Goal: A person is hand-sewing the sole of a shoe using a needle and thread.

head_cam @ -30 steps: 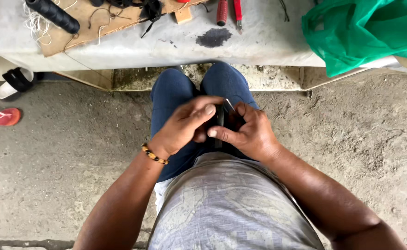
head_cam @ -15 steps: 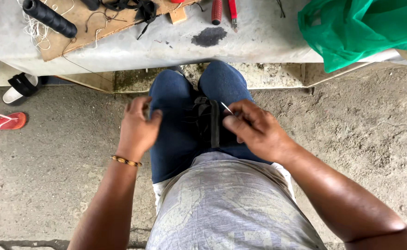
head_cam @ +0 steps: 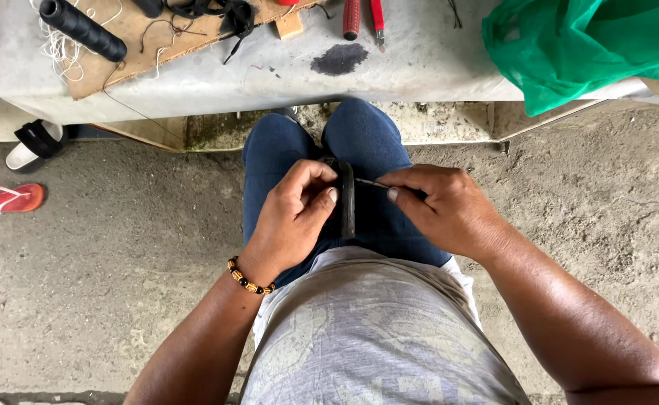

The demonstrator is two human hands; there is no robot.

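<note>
Black strap-like piece [head_cam: 347,201] stands on edge between my knees, on blue jeans. Left hand [head_cam: 293,217] is back on it since half a second ago, when it sat off on thigh; fingers now curled, pinching strap's left side. Right hand [head_cam: 440,208] pinches thin metal needle [head_cam: 371,183], tip at strap. I read: stitching resumed. No labels seen; green plastic bag [head_cam: 584,45] on bench, upper right; black thread spool [head_cam: 82,28] upper left.

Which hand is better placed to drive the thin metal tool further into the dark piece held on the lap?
Right, probably. The right hand pinches the thin metal tool, its tip at the dark piece. The left hand grips that piece, steadying it.
</note>
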